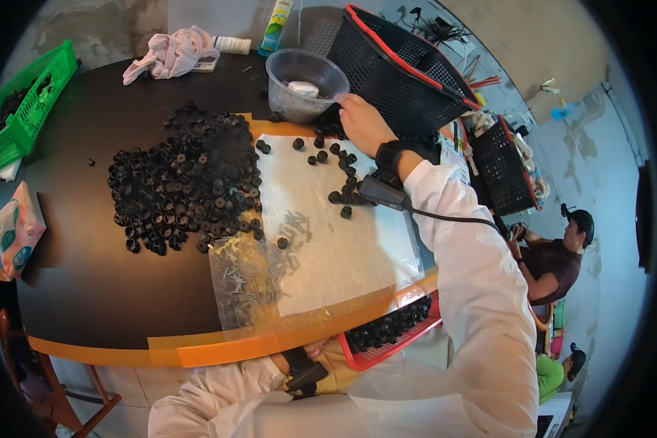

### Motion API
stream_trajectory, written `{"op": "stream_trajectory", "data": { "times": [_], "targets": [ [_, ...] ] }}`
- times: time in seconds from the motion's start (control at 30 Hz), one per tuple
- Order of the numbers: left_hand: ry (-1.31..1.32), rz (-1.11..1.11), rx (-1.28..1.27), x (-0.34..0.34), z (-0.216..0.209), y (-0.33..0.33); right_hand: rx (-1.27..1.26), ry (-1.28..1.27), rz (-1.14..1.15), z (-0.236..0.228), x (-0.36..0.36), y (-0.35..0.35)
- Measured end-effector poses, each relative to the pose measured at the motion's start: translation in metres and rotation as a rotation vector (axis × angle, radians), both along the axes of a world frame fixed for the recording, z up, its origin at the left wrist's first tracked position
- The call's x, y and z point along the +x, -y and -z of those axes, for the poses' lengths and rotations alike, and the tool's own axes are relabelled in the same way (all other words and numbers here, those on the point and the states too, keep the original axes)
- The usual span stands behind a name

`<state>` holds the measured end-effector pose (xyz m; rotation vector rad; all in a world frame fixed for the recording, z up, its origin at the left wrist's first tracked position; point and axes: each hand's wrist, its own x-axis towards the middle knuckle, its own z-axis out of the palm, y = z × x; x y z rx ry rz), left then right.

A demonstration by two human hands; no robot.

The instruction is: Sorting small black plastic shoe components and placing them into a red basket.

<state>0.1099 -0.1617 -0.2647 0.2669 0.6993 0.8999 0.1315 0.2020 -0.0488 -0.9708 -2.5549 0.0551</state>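
Note:
My right hand (366, 125), with a dark wristband, reaches to the back of the table and grips the rim of a clear plastic tub (281, 91). A small white object (304, 89) lies inside the tub. My left hand (315, 349) is low in my lap below the table edge, its fingers mostly hidden. Small black plastic caps (175, 186) form a large pile left of a white sheet (343, 248); several more caps (336, 197) lie loose on the sheet near my right forearm. Thin metal screws (252, 285) are scattered at the sheet's left side.
A black basket with a red rim (387, 80) stands behind my right hand. A green basket (40, 109) and a tissue pack (22, 230) are at the left. A pink cloth (171, 55) lies at the back. A red tray of black parts (390, 328) sits below the front edge. Two people are at far right.

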Motion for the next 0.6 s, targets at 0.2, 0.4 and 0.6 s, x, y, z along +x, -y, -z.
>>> {"op": "stream_trajectory", "data": {
  "times": [0.2,0.4,0.6],
  "targets": [
    [0.02,-0.038,0.021,0.013,-0.002,0.002,-0.029,0.072,0.022,0.0,-0.033,-0.008],
    [0.046,-0.064,0.063,0.012,-0.003,0.0,-0.1,0.306,0.141,0.005,-0.059,-0.032],
    [0.07,-0.092,0.132,0.005,-0.003,0.001,-0.061,0.347,0.19,0.025,-0.075,-0.051]
  ]
}}
